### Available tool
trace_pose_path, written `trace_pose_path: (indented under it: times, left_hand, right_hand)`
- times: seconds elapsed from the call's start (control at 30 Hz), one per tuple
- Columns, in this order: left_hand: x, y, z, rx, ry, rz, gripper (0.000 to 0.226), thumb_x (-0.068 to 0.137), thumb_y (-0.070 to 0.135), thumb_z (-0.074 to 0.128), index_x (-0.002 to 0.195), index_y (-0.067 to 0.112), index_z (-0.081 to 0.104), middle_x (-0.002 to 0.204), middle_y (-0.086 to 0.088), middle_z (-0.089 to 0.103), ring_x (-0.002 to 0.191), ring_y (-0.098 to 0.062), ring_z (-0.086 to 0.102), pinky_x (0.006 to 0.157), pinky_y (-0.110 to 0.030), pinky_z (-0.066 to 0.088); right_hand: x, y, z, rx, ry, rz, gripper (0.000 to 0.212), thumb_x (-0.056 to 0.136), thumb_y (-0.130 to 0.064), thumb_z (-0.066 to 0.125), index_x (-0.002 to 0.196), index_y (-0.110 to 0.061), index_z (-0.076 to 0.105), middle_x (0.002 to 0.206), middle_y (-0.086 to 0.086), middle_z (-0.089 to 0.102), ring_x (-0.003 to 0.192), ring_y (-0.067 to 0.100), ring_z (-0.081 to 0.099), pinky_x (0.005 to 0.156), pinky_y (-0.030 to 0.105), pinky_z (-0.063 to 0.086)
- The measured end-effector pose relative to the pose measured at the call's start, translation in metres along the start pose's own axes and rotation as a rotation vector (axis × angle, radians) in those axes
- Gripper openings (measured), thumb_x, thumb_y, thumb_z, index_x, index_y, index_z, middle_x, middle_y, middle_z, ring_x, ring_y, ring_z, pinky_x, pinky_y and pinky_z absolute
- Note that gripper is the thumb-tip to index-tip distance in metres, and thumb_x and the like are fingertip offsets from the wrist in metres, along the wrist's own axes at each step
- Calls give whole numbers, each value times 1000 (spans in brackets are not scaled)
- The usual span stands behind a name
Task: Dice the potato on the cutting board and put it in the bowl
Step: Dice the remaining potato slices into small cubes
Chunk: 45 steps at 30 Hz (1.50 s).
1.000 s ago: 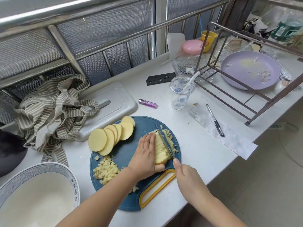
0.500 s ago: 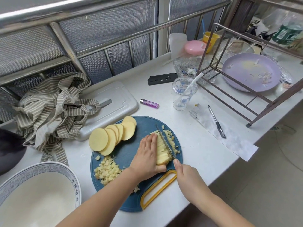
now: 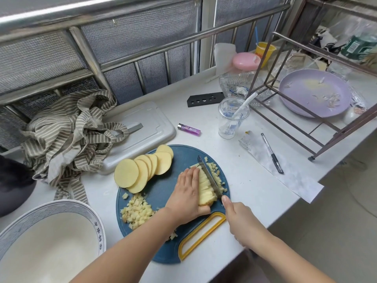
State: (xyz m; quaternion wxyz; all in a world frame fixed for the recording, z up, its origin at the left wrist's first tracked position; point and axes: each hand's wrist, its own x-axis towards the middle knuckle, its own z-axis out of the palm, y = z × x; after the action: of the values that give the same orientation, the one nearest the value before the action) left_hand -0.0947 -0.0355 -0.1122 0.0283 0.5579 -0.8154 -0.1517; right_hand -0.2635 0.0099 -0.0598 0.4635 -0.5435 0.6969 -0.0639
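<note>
Hardly shifted over the last second. Pressing flat with the left hand [image 3: 188, 193], fingers straight and together, on the stack of potato strips [image 3: 206, 187], thumb tucked at its near end. Gripping the knife [image 3: 209, 176] in the right hand [image 3: 242, 223], forefinger along the spine, blade down through the stack's right edge, on much the same line as a second ago. Probably mid-cut, then, with most of the stack left to dice. Outward across the blue cutting board [image 3: 163, 193]: fresh cubes [image 3: 216, 174] just right of the blade, a heap of dice [image 3: 137, 211] at the near left, fanned round slices [image 3: 142, 170] beyond, uncut. Nothing in the bowl [image 3: 61, 207] on the counter [image 3: 255, 180] yet, so far from done.
</note>
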Motion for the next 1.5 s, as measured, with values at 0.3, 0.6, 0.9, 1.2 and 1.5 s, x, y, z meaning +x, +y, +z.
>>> trace_pose_path:
  times: [0.3, 0.6, 0.9, 1.2, 1.5]
  left_hand:
    - [-2, 2, -4, -3, -10, -2, 111, 80, 65, 50, 151, 2, -7, 158, -14, 0, 146, -29, -3, 111, -29, -19]
    - [-1, 2, -2, 27, -46, -22, 115, 75, 73, 42, 151, 1, -6, 158, -16, 2, 146, -31, 0, 119, -36, -7]
    - [-2, 4, -4, 19, -23, -11, 113, 78, 66, 52, 151, 0, -3, 157, -16, 4, 146, -30, 1, 118, -34, -7]
    - [-2, 5, -3, 17, -32, -31, 112, 79, 60, 58, 151, 2, -3, 157, -15, 4, 146, -31, 1, 120, -36, -3]
    - [-2, 5, -4, 22, -62, -39, 113, 79, 61, 57, 151, 0, -6, 158, -16, 1, 146, -32, -1, 120, -39, -1]
  right_hand:
    - [1, -4, 4, -35, 11, 9, 56, 102, -50, 15, 65, -16, 40, 62, 0, 47, 50, 13, 42, 48, 25, 33]
    - [3, 0, 21, -65, 111, -57, 56, 103, -47, 17, 64, -17, 44, 70, 2, 53, 65, 17, 50, 61, 31, 37]
    - [28, -8, 12, 58, 107, 1, 59, 102, -51, 18, 66, -14, 45, 66, 7, 54, 54, 25, 54, 47, 24, 40]
    - [13, 0, 2, 392, 21, -17, 53, 101, -54, 28, 69, -13, 39, 46, -2, 30, 37, 16, 32, 39, 21, 32]
    - [-18, -1, -2, 154, 110, -147, 60, 102, -51, 24, 60, -11, 40, 51, 2, 41, 44, 20, 40, 48, 29, 38]
